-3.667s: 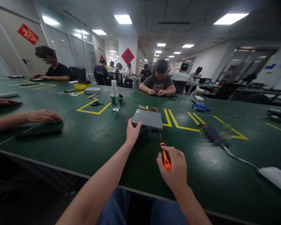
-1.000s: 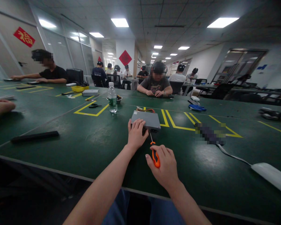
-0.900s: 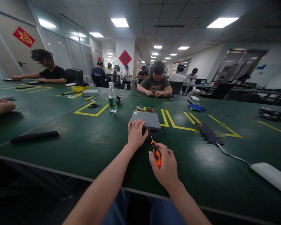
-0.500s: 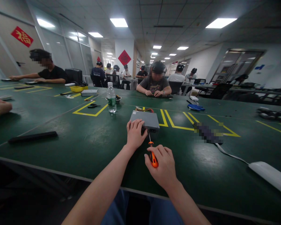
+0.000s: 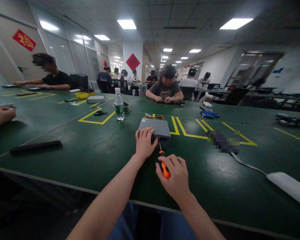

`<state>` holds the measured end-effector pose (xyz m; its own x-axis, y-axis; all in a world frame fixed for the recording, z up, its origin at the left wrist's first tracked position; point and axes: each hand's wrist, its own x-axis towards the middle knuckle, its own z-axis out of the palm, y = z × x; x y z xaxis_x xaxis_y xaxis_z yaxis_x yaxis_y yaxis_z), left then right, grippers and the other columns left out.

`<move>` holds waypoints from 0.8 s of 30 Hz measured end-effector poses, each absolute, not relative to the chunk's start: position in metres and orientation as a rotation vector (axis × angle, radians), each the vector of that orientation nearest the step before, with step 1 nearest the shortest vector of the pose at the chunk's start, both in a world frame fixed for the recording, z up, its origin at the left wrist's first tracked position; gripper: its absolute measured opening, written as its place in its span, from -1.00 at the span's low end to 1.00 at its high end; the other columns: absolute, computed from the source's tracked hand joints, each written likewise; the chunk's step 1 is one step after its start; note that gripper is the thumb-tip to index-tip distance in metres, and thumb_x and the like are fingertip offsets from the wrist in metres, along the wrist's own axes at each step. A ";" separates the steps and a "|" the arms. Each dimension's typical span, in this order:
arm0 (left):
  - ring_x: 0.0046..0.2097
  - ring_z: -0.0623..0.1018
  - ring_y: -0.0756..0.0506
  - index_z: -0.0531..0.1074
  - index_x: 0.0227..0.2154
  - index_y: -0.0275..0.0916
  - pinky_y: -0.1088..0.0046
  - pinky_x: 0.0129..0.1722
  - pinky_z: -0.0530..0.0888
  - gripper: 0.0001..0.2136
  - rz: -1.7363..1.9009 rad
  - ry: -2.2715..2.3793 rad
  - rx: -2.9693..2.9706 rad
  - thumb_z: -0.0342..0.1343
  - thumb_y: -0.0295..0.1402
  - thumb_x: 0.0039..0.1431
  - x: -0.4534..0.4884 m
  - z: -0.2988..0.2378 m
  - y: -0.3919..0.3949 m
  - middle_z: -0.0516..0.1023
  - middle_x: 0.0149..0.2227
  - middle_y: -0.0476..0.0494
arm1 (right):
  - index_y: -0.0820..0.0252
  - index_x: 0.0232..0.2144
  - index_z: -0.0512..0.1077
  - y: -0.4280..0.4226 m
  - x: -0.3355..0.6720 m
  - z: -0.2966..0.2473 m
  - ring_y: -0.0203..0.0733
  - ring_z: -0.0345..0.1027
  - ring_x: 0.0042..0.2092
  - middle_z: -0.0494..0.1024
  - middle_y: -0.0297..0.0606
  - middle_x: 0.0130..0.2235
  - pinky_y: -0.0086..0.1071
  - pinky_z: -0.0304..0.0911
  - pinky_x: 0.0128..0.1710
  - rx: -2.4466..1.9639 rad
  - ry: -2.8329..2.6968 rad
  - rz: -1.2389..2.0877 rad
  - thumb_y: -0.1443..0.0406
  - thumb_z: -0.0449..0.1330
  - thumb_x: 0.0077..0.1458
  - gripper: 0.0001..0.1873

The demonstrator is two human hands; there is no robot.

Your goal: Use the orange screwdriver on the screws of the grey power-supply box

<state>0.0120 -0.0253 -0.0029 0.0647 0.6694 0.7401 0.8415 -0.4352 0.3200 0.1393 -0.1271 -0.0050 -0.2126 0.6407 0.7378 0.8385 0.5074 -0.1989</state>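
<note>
Grey metal box: flat on the green surface, coloured wires at its far edge, near-left corner held by the left hand. Screwdriver: orange handle gripped in the right hand, thin shaft reaching the box's near face.

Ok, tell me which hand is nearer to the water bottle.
Left. The left hand rests on the grey box, right of the water bottle; the right hand grips the orange screwdriver, closer to the person and farther from it.

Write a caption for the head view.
Left hand rests on a flat grey metal box; right hand points an orange-handled screwdriver at its near face.
</note>
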 end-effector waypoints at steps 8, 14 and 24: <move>0.09 0.28 -0.12 0.28 -0.08 -0.13 0.21 0.18 0.00 -0.68 -1.239 -1.533 -2.101 0.03 -0.29 0.07 0.012 -0.004 -0.024 0.38 0.00 -0.08 | 0.23 -0.28 0.29 -0.126 0.139 -0.011 -0.28 0.31 -0.40 0.46 -0.31 -0.43 -0.28 0.11 -0.17 -1.206 -1.875 -0.310 0.31 0.04 0.07 -0.86; 0.09 0.28 -0.13 0.28 -0.08 -0.14 0.19 0.17 0.00 -0.68 -1.238 -1.536 -2.096 0.03 -0.29 0.06 0.012 -0.004 -0.024 0.37 0.00 -0.09 | 0.18 -0.29 0.37 -0.127 0.140 -0.005 -0.25 0.30 -0.33 0.43 -0.29 -0.39 -0.27 0.08 -0.15 -1.201 -1.934 -0.304 0.31 0.05 0.05 -0.84; 0.09 0.28 -0.13 0.28 -0.09 -0.13 0.19 0.17 0.00 -0.69 -1.230 -1.534 -2.092 0.02 -0.29 0.07 0.012 -0.004 -0.024 0.37 0.00 -0.10 | 0.21 -0.31 0.33 -0.124 0.140 -0.008 -0.28 0.28 -0.38 0.42 -0.32 -0.43 -0.28 0.10 -0.17 -1.189 -1.910 -0.329 0.36 0.04 0.04 -0.88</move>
